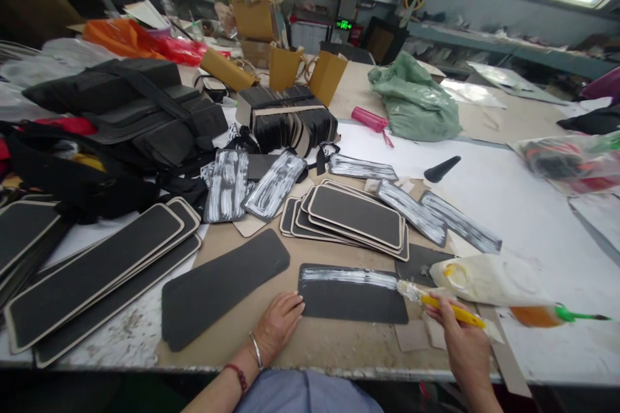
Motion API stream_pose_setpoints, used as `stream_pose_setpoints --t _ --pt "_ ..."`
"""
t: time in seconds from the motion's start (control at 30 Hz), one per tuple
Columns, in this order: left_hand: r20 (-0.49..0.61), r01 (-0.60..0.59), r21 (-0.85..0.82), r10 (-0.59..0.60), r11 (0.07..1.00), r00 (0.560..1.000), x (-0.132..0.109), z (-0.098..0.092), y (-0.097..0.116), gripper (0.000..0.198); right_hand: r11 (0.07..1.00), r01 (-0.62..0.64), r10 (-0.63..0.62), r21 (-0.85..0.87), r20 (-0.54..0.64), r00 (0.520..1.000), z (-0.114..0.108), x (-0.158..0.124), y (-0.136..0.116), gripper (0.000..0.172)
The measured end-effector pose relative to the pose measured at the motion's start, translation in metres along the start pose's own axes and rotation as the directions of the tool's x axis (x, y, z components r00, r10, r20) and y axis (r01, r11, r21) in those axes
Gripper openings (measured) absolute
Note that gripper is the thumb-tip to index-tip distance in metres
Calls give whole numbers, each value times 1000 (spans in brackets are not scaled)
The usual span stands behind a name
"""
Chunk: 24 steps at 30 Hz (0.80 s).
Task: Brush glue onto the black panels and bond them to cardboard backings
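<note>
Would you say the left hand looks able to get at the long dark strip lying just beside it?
Probably yes. The left hand rests flat at the edge of the dark panel, and the long dark strip lies bare right beside it, with nothing on top or between them.

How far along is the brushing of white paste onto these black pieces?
Done: several streaked pieces lie spread out behind. In hand: the left hand steadies a black piece with only its top edge coated, while the right hand works the yellow-handled brush at that edge. Left: the rest of that piece, and bare black panels stacked nearby, if they get coated too.
</note>
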<state>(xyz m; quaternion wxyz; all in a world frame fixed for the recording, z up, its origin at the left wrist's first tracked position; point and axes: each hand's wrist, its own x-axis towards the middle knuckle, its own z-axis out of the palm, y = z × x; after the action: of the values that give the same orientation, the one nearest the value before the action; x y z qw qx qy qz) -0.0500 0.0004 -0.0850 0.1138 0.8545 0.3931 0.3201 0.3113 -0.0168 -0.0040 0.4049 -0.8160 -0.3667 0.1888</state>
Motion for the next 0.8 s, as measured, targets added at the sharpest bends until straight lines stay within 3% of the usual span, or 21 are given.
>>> stream_pose_setpoints --t 0.13,0.27,0.4,0.63,0.8 --pt "66 85 -129 -77 988 995 11 -10 0 25 995 -77 68 57 152 986 17 -36 -29 51" --pt "169 155 -230 -118 961 979 18 -12 -8 35 992 17 -54 128 287 956 54 -83 -63 44" --pt "222 105 -239 -51 965 974 12 -13 -14 36 968 134 -199 210 331 922 88 -113 -86 33" --pt "220 65 -138 -33 988 975 2 -17 -14 35 946 234 -301 222 342 890 128 -124 -91 27" --pt "206 14 -109 9 994 979 1 -15 -19 32 954 232 -290 189 388 875 129 -138 -84 27"
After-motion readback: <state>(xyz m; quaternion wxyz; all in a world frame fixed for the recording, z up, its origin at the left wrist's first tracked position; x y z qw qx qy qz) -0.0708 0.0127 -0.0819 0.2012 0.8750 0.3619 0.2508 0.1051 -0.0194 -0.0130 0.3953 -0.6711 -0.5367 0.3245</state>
